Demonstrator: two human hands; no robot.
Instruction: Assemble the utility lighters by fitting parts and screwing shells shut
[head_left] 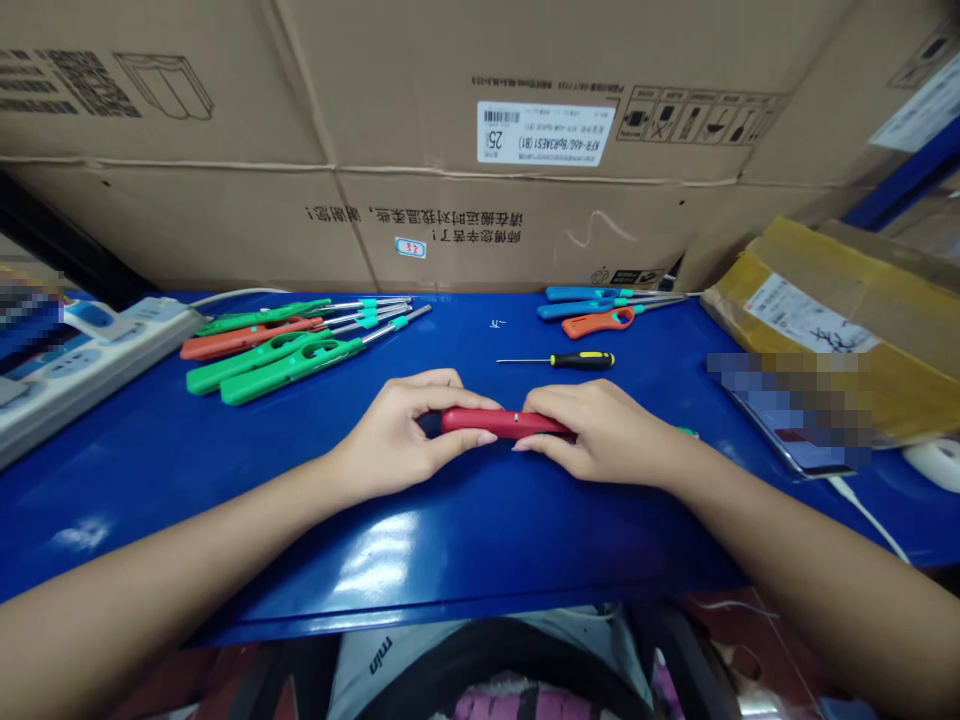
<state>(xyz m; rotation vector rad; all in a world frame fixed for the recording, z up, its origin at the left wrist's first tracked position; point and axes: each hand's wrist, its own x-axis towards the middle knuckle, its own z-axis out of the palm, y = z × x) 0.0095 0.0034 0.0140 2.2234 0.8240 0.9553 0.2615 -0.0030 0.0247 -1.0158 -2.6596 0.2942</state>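
Both hands hold a red lighter (pixel 480 422) level above the blue table, near its front edge. My left hand (pixel 409 425) grips its left end, thumb below and fingers above. My right hand (pixel 592 430) pinches the other end and hides what lies beneath the palm. A small green bit (pixel 688 432) shows beyond my right wrist; I cannot tell whether it belongs to the lighter. Just behind the hands lies a screwdriver (pixel 581 360) with a black and yellow handle, its shaft pointing left.
Several green and orange long-necked lighters (pixel 292 367) lie at the left, beside a white power strip (pixel 97 365). More lighters, blue and orange (pixel 600 321), rest at the back right. A phone (pixel 787 415) and a taped yellow package (pixel 847 330) sit at right. A large cardboard box (pixel 420 190) closes the back.
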